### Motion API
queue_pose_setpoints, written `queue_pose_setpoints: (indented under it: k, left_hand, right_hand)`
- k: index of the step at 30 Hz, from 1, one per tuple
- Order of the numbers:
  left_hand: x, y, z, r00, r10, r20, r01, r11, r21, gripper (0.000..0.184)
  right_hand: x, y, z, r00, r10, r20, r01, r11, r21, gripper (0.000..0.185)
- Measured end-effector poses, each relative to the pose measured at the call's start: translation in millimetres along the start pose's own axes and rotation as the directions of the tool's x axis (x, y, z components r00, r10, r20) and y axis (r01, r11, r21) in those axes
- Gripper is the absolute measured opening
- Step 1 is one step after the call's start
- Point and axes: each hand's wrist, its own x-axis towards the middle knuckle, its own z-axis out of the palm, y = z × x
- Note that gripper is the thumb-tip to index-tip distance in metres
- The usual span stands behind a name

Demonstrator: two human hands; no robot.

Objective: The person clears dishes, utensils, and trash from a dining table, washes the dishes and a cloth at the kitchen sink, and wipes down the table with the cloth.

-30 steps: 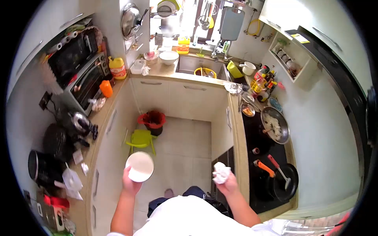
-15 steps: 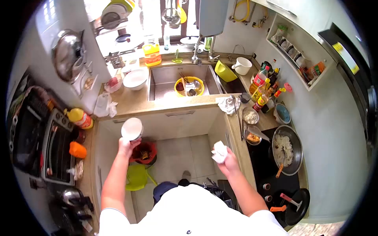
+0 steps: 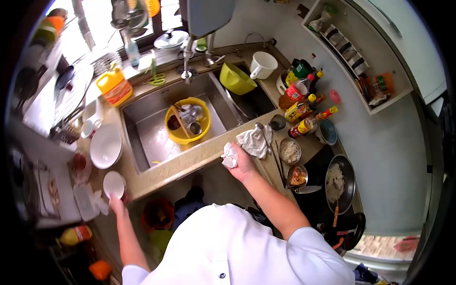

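Observation:
My left hand (image 3: 117, 204) is closed on the rim of a small white bowl (image 3: 114, 184), at the counter's edge just below a larger white bowl (image 3: 106, 146). Whether the small bowl rests on the counter, I cannot tell. A crumpled white tissue (image 3: 230, 155) is gripped in my right hand (image 3: 243, 164), over the front edge of the counter. Beside that hand lies a white cloth (image 3: 255, 141). The steel sink (image 3: 152, 135) holds a yellow basin (image 3: 207, 124) with utensils and small metal items inside.
A yellow-green container (image 3: 236, 80) and a white pot (image 3: 263, 64) stand right of the sink. Several bottles (image 3: 297, 93) line the wall. Two small bowls of food lie near a pan (image 3: 351, 180) on the stove. A red bin (image 3: 157, 214) is on the floor below.
The view has moved up to the sink counter and turned. My left hand has carried the small bowl to the counter by the larger bowl; my right hand, still holding the tissue, is near the cloth.

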Motion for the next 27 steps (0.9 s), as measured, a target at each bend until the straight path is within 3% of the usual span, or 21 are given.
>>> queue_pose_setpoints:
  k: [4,6,7,8,9,10,11,12,13,15,16,17,18,19,20,21,22,23,24,26,27]
  left_hand:
    - [-17,20,12,0.992,-0.009,-0.124,0.012,1.0,0.018,0.053]
    - [-58,60,15,0.94,-0.045,-0.339,0.146,0.949,0.28,0.047]
    - [-43,23,-8,0.863,0.391,-0.321,-0.212,0.856,0.472,0.043]
    - [-27,-10,-21,0.623,0.752,-0.217,-0.507,0.599,0.62,0.038]
    - [-57,9,9,0.912,0.398,-0.103,-0.321,0.845,0.427,0.035]
    - [-113,44,63,0.995,-0.021,0.094,-0.006,0.961,0.275,0.032]
    - [-138,63,114,0.924,-0.145,0.353,0.08,0.978,0.191,0.033]
    - [-158,81,163,0.774,-0.23,0.59,0.186,0.973,0.135,0.035]
    - [-185,99,211,0.709,-0.28,0.648,0.282,0.954,0.103,0.038]
    - [-216,117,282,0.589,-0.32,0.742,0.415,0.908,0.062,0.04]
    - [-220,117,299,0.543,-0.313,0.779,0.454,0.89,0.041,0.039]
    - [-205,103,300,0.54,-0.323,0.777,0.453,0.89,0.055,0.039]
    - [-177,78,297,0.516,-0.268,0.814,0.322,0.941,0.105,0.034]
    - [-158,65,289,0.487,-0.221,0.845,0.181,0.972,0.149,0.03]
    - [-152,66,276,0.509,-0.224,0.831,0.174,0.972,0.155,0.03]
    - [-146,68,261,0.634,-0.063,0.771,-0.247,0.928,0.279,0.03]
    - [-140,72,241,0.676,0.129,0.725,-0.59,0.685,0.428,0.031]
    - [-128,73,213,0.59,0.262,0.764,-0.778,0.438,0.451,0.039]
    - [-122,75,189,0.609,0.276,0.744,-0.772,0.421,0.476,0.039]
    - [-123,77,149,0.523,0.369,0.768,-0.829,0.013,0.559,0.042]
    - [-129,76,134,0.553,0.351,0.756,-0.797,-0.042,0.603,0.045]
  right_hand:
    - [59,19,-18,0.97,-0.169,-0.175,0.12,0.958,-0.26,0.024]
    - [77,22,-19,0.923,-0.168,-0.345,0.044,0.939,-0.34,0.025]
    - [81,20,-3,0.891,-0.216,-0.4,0.04,0.913,-0.405,0.029]
    - [89,22,7,0.879,-0.276,-0.388,0.052,0.865,-0.499,0.033]
    - [88,21,23,0.903,-0.243,-0.356,-0.032,0.786,-0.617,0.037]
    - [96,30,29,0.934,-0.256,-0.25,0.007,0.71,-0.704,0.041]
    - [99,39,40,0.986,-0.122,-0.117,0.029,0.803,-0.596,0.043]
    - [93,40,64,1.0,-0.009,0.014,0.015,0.801,-0.598,0.045]
    - [103,64,64,0.981,-0.094,0.168,0.183,0.724,-0.666,0.045]
    - [94,71,90,0.952,-0.01,0.307,0.236,0.661,-0.712,0.046]
    - [74,49,112,0.933,0.28,0.228,-0.04,0.708,-0.705,0.048]
    - [62,41,119,0.935,0.181,0.304,0.114,0.661,-0.742,0.047]
    - [56,35,118,0.916,0.095,0.391,0.265,0.588,-0.764,0.047]
    - [61,34,97,0.899,-0.037,0.436,0.413,0.401,-0.818,0.046]
    - [64,33,73,0.851,-0.148,0.504,0.524,0.188,-0.831,0.047]
    - [64,11,57,0.897,-0.17,0.409,0.429,0.105,-0.897,0.05]
    - [71,-2,27,0.919,-0.267,0.289,0.294,-0.02,-0.956,0.051]
    - [74,-14,-7,0.869,-0.383,0.312,0.17,-0.362,-0.917,0.05]
    - [77,-24,-38,0.815,-0.474,0.333,-0.049,-0.629,-0.776,0.052]
    - [70,-52,-62,0.838,-0.448,0.31,-0.046,-0.625,-0.779,0.047]
    - [76,-55,-80,0.795,-0.447,0.41,0.024,-0.653,-0.757,0.037]
